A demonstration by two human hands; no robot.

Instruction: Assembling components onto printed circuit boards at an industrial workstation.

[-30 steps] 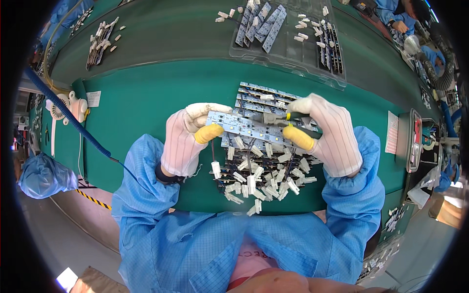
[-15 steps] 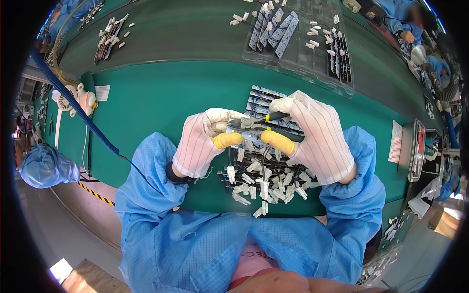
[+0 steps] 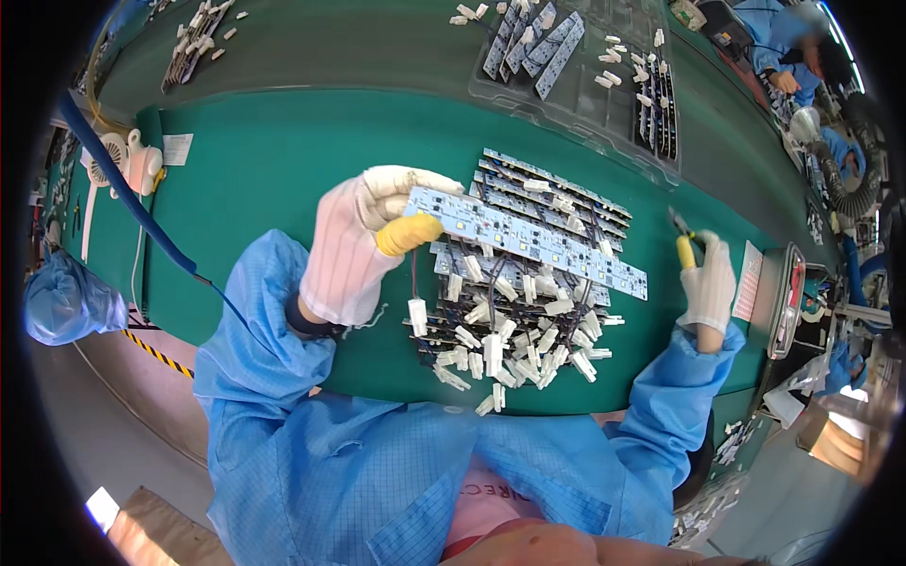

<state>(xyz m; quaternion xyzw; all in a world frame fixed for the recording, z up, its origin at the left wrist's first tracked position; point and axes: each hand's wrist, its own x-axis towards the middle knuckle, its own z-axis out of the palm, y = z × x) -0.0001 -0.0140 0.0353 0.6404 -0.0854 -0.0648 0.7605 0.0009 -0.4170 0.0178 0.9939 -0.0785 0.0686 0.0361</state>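
My left hand, in a striped white glove with a yellow thumb cover, pinches the left end of a long pale circuit board strip dotted with small square LEDs. A wire with a white plug hangs down near that end. The strip slants over a pile of similar boards and many white connectors. Off to the right, clear of the pile, my right hand is closed round a pair of side cutters, jaws pointing away from me; its palm hides most of the handles.
Beyond the green mat, a clear plastic tray holds more strips. A small white fan and a blue coiled cord are at left. A metal-rimmed bin stands at right. A co-worker's hand shows far right.
My right hand has moved right with the side cutters, away from the strip. The left hand has shifted slightly left, and the strip now lies in full view.
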